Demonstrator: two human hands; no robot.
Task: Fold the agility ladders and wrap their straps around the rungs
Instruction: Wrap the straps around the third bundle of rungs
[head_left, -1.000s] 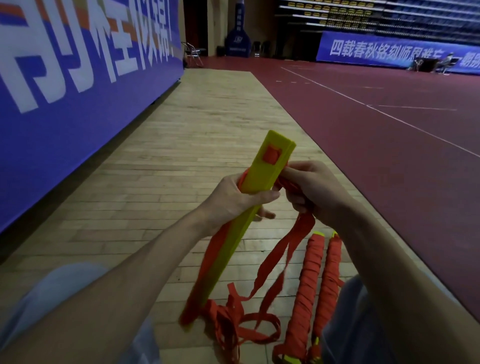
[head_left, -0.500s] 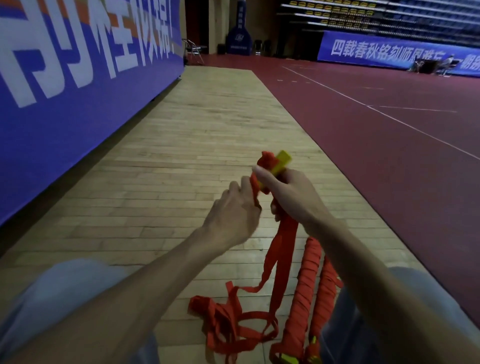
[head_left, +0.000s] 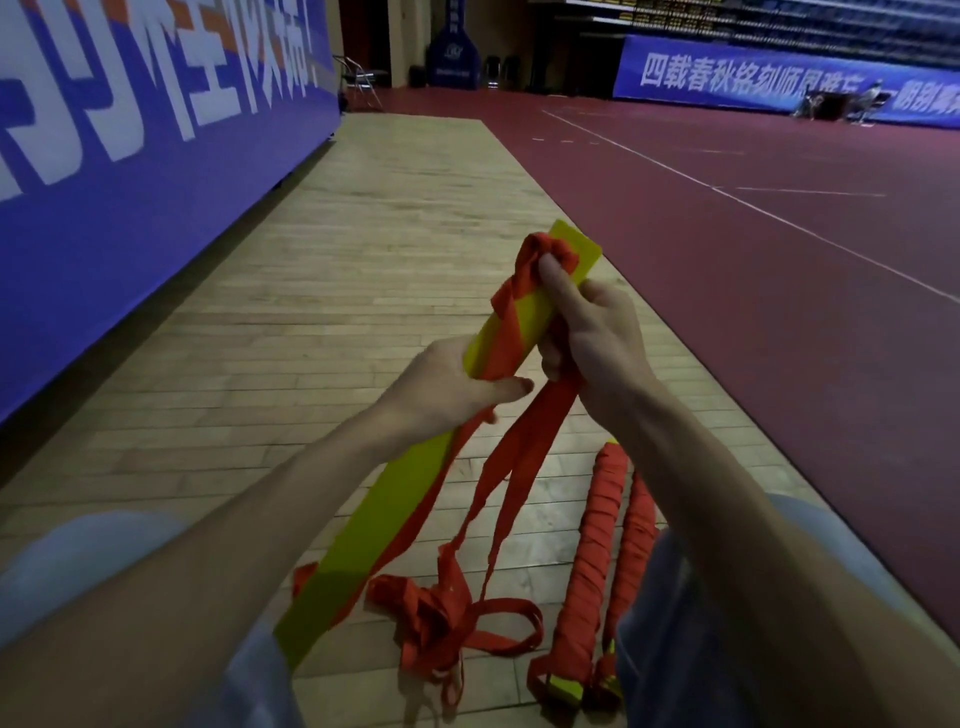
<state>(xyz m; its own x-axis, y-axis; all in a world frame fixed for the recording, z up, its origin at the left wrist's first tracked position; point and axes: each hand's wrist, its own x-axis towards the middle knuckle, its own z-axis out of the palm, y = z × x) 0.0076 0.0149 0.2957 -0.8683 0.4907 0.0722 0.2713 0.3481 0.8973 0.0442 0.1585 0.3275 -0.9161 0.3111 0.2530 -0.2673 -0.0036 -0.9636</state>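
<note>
Wood floor (head_left: 363, 260) below; left hand (head_left: 441, 384) grips the rungs (head_left: 384, 519), right hand (head_left: 597, 332) pinches the strap (head_left: 524, 457) taut. Any slack would likely loosen the first wrap.

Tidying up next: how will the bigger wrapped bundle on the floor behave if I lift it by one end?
Likely stays stiff: the wrapped bundle lies straight, a yellow rung end showing. Its tight winding looks grippy, not slippery. Rounded, so a push may roll it.

Yellow-green rungs (head_left: 395, 514) carry red straps (head_left: 524, 457); two bundles (head_left: 597, 540) are wrapped red. Floor (head_left: 363, 249) pale wood, court (head_left: 779, 249) maroon with white lines, banners (head_left: 130, 171) blue with white lettering.
</note>
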